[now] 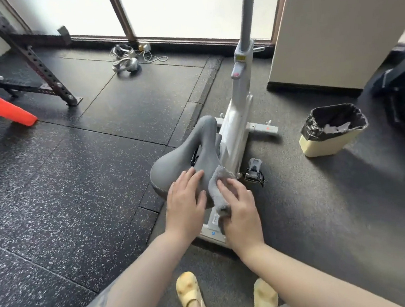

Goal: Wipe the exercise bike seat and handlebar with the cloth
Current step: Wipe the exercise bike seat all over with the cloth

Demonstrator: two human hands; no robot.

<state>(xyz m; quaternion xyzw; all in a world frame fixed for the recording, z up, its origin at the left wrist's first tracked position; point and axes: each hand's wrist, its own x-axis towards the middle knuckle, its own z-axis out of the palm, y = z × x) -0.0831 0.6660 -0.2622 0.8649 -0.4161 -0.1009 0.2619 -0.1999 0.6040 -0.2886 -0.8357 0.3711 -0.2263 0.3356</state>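
The grey seat (184, 158) of the white exercise bike (238, 115) is under treatment: the left hand (185, 202) lies flat, fingers spread, on the seat's rear, gripping nothing, while the right hand (239, 211) presses the grey cloth (218, 191) with extended fingers against the seat's rear right edge, the cloth's tail bunched beneath the palm. The work appears to stand in its seat stage, with no visible means of judging how much of the seat is clean. The handlebar lies out of view above the grey post (247, 10) and presumably remains outstanding.
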